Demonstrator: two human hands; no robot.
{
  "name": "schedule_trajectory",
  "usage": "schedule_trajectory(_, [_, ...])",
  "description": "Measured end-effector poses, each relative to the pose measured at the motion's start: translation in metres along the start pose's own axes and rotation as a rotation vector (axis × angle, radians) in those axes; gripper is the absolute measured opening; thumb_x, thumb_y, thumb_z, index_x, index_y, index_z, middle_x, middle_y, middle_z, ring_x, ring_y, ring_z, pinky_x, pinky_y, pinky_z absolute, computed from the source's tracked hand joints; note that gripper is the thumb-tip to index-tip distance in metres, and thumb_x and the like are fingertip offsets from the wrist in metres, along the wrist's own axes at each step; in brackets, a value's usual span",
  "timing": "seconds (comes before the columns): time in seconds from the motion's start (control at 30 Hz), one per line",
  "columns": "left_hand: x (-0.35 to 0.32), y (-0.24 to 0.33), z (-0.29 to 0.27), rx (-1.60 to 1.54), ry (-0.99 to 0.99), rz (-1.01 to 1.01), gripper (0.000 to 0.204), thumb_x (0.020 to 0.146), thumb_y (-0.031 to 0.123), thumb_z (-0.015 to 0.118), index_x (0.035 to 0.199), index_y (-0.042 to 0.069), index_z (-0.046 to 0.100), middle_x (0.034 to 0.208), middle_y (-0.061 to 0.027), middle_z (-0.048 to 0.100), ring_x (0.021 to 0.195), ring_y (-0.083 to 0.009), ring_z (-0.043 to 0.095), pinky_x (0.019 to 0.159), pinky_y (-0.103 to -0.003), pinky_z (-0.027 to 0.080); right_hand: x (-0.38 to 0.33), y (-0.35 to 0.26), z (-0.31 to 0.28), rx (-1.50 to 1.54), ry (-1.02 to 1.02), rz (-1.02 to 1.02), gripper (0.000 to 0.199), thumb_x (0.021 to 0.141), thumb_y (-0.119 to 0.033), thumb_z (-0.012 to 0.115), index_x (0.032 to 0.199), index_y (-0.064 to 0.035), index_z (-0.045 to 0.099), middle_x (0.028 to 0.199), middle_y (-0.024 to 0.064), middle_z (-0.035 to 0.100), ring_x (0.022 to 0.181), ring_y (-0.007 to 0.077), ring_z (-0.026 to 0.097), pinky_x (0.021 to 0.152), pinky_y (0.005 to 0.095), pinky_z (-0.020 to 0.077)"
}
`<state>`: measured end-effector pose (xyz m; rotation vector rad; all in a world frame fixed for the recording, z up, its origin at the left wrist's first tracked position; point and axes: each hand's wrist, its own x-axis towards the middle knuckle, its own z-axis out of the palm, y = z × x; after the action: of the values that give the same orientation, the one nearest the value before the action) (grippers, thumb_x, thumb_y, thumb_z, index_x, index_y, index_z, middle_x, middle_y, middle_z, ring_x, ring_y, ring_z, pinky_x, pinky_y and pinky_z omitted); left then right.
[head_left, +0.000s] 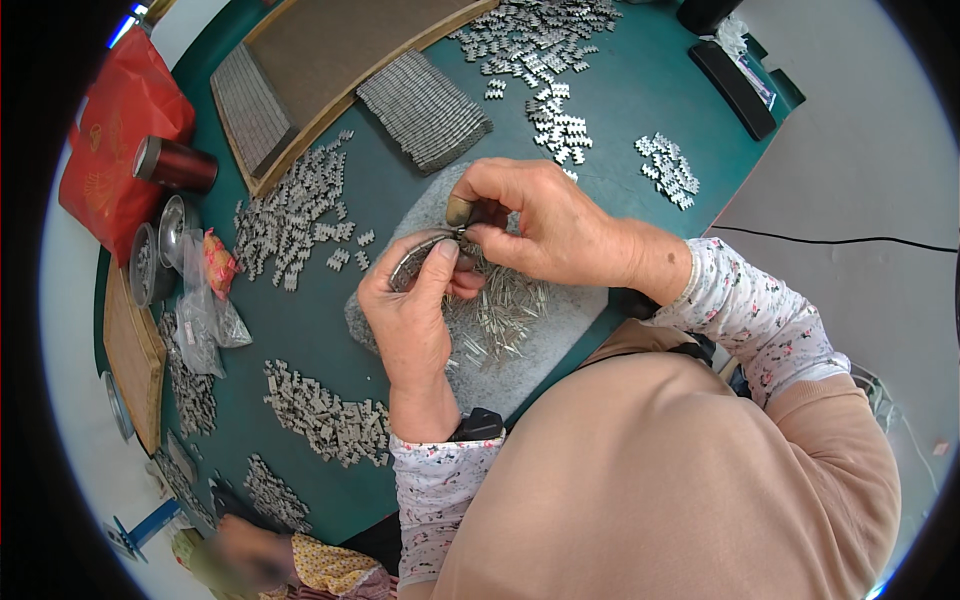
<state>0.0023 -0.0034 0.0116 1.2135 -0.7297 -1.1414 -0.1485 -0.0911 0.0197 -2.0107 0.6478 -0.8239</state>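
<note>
My left hand is closed around a curved metal link band, its thumb lying along the side. At the band's upper end, my right hand pinches with thumb and forefinger. The forefinger of that hand wears a dark yellowish fingertip cover. Any small part between those fingertips is too small and hidden to make out. Below both hands, a loose heap of thin metal pins rests on a grey felt mat.
Small notched metal links lie in several piles over the green table. Close-packed rows of links sit beside a wooden-edged tray. At left are a red bag, a dark red tumbler and bowls. Another person's sleeve shows lower left.
</note>
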Motion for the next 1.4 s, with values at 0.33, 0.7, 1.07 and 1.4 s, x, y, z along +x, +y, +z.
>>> schedule_trajectory(0.33, [0.0,0.001,-0.003,0.204,-0.04,0.051,0.011,0.086,0.001,0.066,0.094,-0.006,0.067,0.074,-0.0095,0.067,0.061,-0.014,0.065,0.056,-0.024,0.053,-0.003,-0.002,0.003,0.055,0.018,0.023,0.017,0.079,0.003,0.065,0.095,0.0008,0.061,0.083,0.0093,0.062,0.073,0.0164,0.064,0.065,0.0277,0.0533])
schedule_trajectory(0.7, [0.003,0.005,-0.008,0.036,0.056,0.019,0.012,0.089,0.003,0.06,0.094,-0.007,0.063,0.076,-0.016,0.068,0.061,-0.0204,0.068,0.055,-0.026,0.053,0.006,0.023,-0.011,-0.655,-0.198,-0.127,0.012,0.074,-0.008,0.064,0.085,-0.0028,0.068,0.088,0.0126,0.062,0.088,0.0299,0.062,0.074,0.0382,0.0521])
schedule_trajectory(1.07, [0.002,0.004,-0.001,0.125,0.014,0.005,0.01,0.087,0.0,0.063,0.094,-0.007,0.064,0.078,-0.0144,0.067,0.065,-0.0189,0.068,0.058,-0.025,0.054,0.008,0.026,-0.008,-0.665,-0.186,-0.177,0.015,0.074,-0.006,0.062,0.087,0.0008,0.061,0.086,0.0137,0.059,0.082,0.0314,0.062,0.07,0.0403,0.0515])
schedule_trajectory(1.4, [-0.001,-0.003,0.004,0.198,-0.06,0.072,0.013,0.088,0.0,0.062,0.097,-0.008,0.065,0.077,-0.0119,0.067,0.066,-0.0185,0.068,0.061,-0.026,0.055,0.016,0.006,-0.021,0.02,-0.227,-0.157,0.014,0.076,0.002,0.057,0.089,0.0015,0.061,0.082,0.0156,0.062,0.075,0.0312,0.063,0.066,0.0391,0.0498])
